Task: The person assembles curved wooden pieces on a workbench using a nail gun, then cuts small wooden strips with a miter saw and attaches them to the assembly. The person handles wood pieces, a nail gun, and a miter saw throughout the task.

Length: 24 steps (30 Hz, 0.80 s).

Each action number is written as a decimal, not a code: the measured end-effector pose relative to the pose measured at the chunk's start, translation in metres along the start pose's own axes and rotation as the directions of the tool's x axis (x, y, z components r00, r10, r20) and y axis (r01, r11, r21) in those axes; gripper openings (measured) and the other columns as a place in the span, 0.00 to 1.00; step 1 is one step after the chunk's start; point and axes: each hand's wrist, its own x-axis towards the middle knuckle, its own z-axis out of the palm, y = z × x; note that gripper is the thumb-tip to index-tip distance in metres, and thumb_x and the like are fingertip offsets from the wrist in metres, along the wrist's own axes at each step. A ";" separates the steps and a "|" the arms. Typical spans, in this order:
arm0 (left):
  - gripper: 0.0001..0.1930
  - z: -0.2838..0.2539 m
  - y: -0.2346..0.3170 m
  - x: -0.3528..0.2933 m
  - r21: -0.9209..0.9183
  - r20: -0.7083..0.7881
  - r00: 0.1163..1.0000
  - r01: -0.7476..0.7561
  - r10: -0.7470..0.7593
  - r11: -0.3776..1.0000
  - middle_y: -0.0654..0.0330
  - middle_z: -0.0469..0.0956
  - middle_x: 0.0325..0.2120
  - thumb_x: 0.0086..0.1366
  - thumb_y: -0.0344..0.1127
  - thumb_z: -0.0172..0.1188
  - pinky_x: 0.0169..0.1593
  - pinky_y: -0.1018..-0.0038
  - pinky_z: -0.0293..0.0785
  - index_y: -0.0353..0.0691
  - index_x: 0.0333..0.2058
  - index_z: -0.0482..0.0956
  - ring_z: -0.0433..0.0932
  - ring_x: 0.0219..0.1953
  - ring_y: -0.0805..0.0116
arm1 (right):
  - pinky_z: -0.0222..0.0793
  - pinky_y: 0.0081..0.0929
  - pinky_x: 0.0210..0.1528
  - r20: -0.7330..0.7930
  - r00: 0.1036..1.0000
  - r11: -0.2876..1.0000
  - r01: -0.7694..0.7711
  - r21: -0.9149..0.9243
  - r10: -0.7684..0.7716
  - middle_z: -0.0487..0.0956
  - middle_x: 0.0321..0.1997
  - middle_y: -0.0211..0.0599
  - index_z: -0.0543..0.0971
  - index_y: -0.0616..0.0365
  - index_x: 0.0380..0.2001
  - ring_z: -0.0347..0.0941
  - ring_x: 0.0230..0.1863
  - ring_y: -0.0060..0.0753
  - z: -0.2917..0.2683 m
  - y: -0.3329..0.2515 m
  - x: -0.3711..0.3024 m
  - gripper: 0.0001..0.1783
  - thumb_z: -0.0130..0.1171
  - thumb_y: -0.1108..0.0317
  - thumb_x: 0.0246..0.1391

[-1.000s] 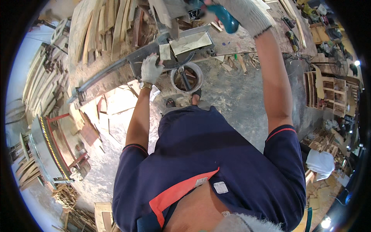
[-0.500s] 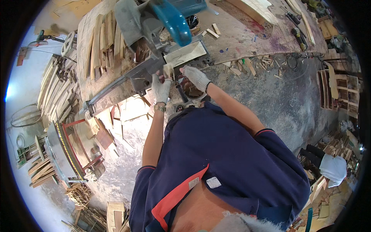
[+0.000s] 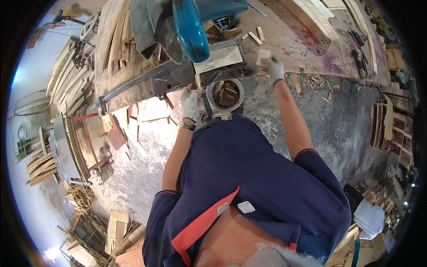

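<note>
My gloved left hand (image 3: 190,106) is closed at the near edge of the miter saw's base, beside its black handle (image 3: 207,106). Its fingertips pinch a thin wood offcut (image 3: 198,79). My gloved right hand (image 3: 275,70), smeared by motion, reaches out over the bench's near edge. A small pale wood block (image 3: 263,57), also blurred, is at its fingertips. The saw's teal motor housing (image 3: 191,33) and grey guard (image 3: 149,29) stand above a light board (image 3: 218,59) with a pencil mark, lying on the saw base.
Below the saw sits a round bucket (image 3: 227,95) with brown wood scraps. Long wood strips (image 3: 116,38) lie at the bench's left, small offcuts (image 3: 255,38) behind the saw. Thick boards (image 3: 307,18) and a power tool (image 3: 358,60) lie right. Another person (image 3: 369,218) is at far right.
My right hand has swung away from the left, outward to the right over the bench, with the small block. My left hand stays by the saw. The bucket is now uncovered.
</note>
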 end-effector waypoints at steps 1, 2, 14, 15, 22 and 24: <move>0.27 -0.001 -0.001 -0.003 0.012 -0.072 0.997 -0.006 0.006 1.000 0.57 0.80 0.43 0.68 0.33 0.64 0.44 0.79 0.76 0.28 0.61 0.69 0.79 0.40 0.75 | 0.79 0.42 0.39 -0.084 0.995 0.996 -0.052 -0.074 0.046 0.83 0.43 0.41 0.79 0.60 0.48 0.81 0.41 0.41 -0.010 -0.009 0.012 0.20 0.69 0.67 0.53; 0.26 -0.003 -0.002 -0.004 -0.081 -0.108 0.993 -0.056 0.047 0.995 0.61 0.79 0.37 0.67 0.34 0.67 0.41 0.80 0.74 0.28 0.59 0.71 0.76 0.36 0.77 | 0.78 0.44 0.42 -0.181 0.978 0.934 0.030 -0.356 -0.100 0.82 0.46 0.44 0.78 0.60 0.50 0.81 0.43 0.45 -0.013 -0.013 0.017 0.22 0.69 0.65 0.53; 0.18 -0.023 0.005 -0.006 -0.091 -0.261 0.924 -0.313 0.281 0.945 0.67 0.75 0.36 0.66 0.32 0.69 0.43 0.83 0.69 0.30 0.51 0.76 0.72 0.37 0.79 | 0.47 0.57 0.77 0.632 0.677 0.018 0.688 -0.726 -0.378 0.62 0.75 0.55 0.75 0.49 0.59 0.52 0.77 0.59 0.107 0.011 -0.047 0.34 0.70 0.46 0.53; 0.19 -0.025 0.004 -0.004 -0.082 -0.260 0.923 -0.315 0.285 0.946 0.65 0.76 0.37 0.65 0.32 0.69 0.44 0.82 0.70 0.30 0.51 0.77 0.73 0.38 0.79 | 0.43 0.58 0.79 0.624 0.714 0.029 0.665 -0.746 -0.318 0.60 0.77 0.54 0.76 0.48 0.59 0.50 0.79 0.59 0.113 0.016 -0.052 0.34 0.70 0.46 0.53; 0.20 -0.039 -0.004 0.007 0.094 -0.303 0.892 -0.322 0.335 0.942 0.59 0.81 0.39 0.64 0.36 0.72 0.46 0.77 0.73 0.30 0.48 0.78 0.77 0.40 0.74 | 0.46 0.54 0.79 0.520 0.764 0.092 0.591 -0.801 -0.382 0.62 0.76 0.49 0.76 0.43 0.62 0.53 0.78 0.55 0.141 0.025 -0.059 0.33 0.68 0.47 0.56; 0.20 -0.041 -0.002 0.006 0.121 -0.308 0.890 -0.313 0.335 0.942 0.60 0.81 0.38 0.64 0.39 0.72 0.45 0.76 0.74 0.30 0.47 0.79 0.77 0.39 0.75 | 0.47 0.52 0.79 0.501 0.770 0.085 0.574 -0.815 -0.395 0.62 0.77 0.46 0.76 0.44 0.63 0.54 0.78 0.52 0.142 0.025 -0.058 0.32 0.68 0.47 0.56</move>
